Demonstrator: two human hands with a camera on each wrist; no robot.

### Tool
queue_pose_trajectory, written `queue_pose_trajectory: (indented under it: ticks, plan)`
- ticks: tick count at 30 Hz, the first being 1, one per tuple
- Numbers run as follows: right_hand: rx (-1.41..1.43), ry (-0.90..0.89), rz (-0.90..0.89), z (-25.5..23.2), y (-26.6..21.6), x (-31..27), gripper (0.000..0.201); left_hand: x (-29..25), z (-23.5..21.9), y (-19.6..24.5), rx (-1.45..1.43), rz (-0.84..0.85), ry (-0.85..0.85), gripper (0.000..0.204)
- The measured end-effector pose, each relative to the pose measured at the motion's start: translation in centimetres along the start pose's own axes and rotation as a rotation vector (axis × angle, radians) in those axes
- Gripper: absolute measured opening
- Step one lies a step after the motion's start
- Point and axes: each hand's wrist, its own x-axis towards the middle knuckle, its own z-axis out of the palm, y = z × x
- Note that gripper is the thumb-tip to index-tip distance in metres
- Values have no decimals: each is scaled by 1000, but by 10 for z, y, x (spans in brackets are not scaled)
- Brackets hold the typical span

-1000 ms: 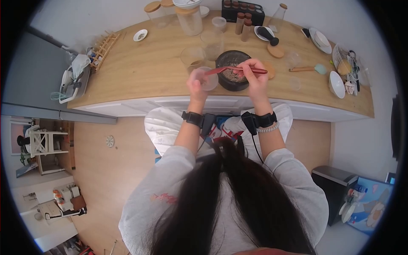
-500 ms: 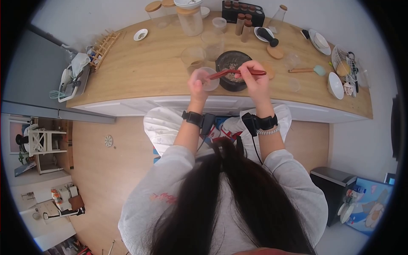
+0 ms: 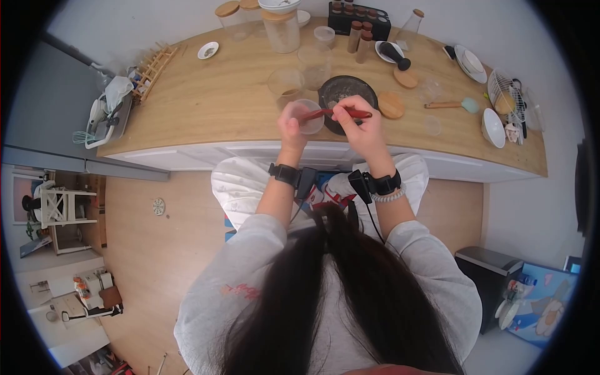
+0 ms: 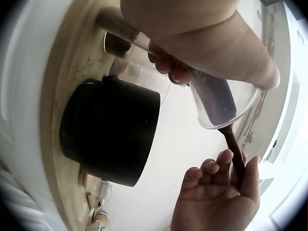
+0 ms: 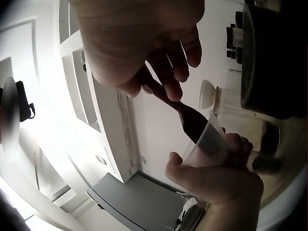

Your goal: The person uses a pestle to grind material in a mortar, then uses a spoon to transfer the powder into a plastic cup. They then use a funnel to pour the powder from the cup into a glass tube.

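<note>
My left hand point(image 3: 289, 127) holds a translucent plastic cup point(image 3: 314, 124) at the counter's front side, fingers wrapped around it. With thumb and fingers, my right hand point(image 3: 364, 134) pinches the handle of a dark red spatula point(image 4: 232, 147). Its broad flat head shows inside the cup in the left wrist view, the handle sticking out past the rim. Just beyond my hands stands a black mortar point(image 4: 110, 127); ground greyish bits lie in it, and the right hand partly covers it in the head view.
Clear containers point(image 3: 285, 81) stand behind the cup. Right of the mortar lies a round wooden lid point(image 3: 391, 105), then a light-blue-headed spatula point(image 3: 453, 105) and a white bowl point(image 3: 492, 127). A black pestle point(image 3: 395, 55) rests on a small dish. Spice tubes point(image 3: 364, 47) stand at the back.
My right hand has moved left and a little toward me, bringing the spatula's head deeper into the cup. The left hand with the cup stays nearly in place.
</note>
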Motion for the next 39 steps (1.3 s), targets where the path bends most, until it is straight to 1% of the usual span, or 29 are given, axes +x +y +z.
queue_pose_trajectory:
  ticks: [1, 3, 4, 7, 9, 10, 13, 16, 19, 22, 24, 25, 28, 31, 34, 36, 37, 39]
  plan:
    - [25, 17, 17, 1, -2, 0, 10, 0, -1, 2, 21, 2, -9, 69]
    - [40, -5, 32, 1, -2, 0, 10, 0, -3, 4, 63, 5, -26, 69]
    - [47, -16, 40, 1, -3, 1, 9, 0, -3, 2, 34, 2, -10, 69]
    - [-61, -59, 7, 2, 0, 0, 9, 0, 2, 1, -36, -10, 28, 72]
    - [-30, 16, -16, 6, 0, 0, 8, 0, 5, 4, -56, -19, 42, 79]
    - [-14, 54, -28, 8, -1, -1, 8, 0, 4, 3, -41, -18, 32, 78]
    - [-310, -13, -142, 5, -8, -2, 7, 1, 1, 4, -26, -15, 22, 78]
    - [-244, -12, -196, 9, -14, -1, 6, 1, 3, 6, -35, -13, 39, 77]
    - [-301, 38, -263, 9, -12, -1, 5, 2, -2, 7, -3, -17, 28, 75]
    - [-268, -6, -194, 13, -19, -5, 4, 3, -1, 8, -51, -12, 23, 74]
    - [-307, 33, -287, 12, -13, -3, 4, 2, 5, 13, -113, 2, 32, 73]
    - [-325, 51, -334, 12, -11, -3, 5, 2, 3, 11, -98, -11, 33, 73]
    - [-311, -66, -236, 14, -16, -7, 5, 1, -4, 8, -79, -43, 35, 73]
    - [-300, 29, -353, 15, -10, -4, 6, 2, -4, 7, -108, -46, 40, 73]
    - [-304, -78, -281, 14, -14, -7, 6, 1, -3, 8, -113, -47, 77, 72]
    - [-279, -23, -319, 13, -11, -5, 6, 1, 0, 9, -98, -63, 120, 71]
    - [-265, 4, -338, 13, -10, -4, 6, 1, -1, 8, -92, -52, 99, 71]
    - [-268, -65, -251, 12, -13, -6, 6, 2, -6, 6, -78, -29, 58, 72]
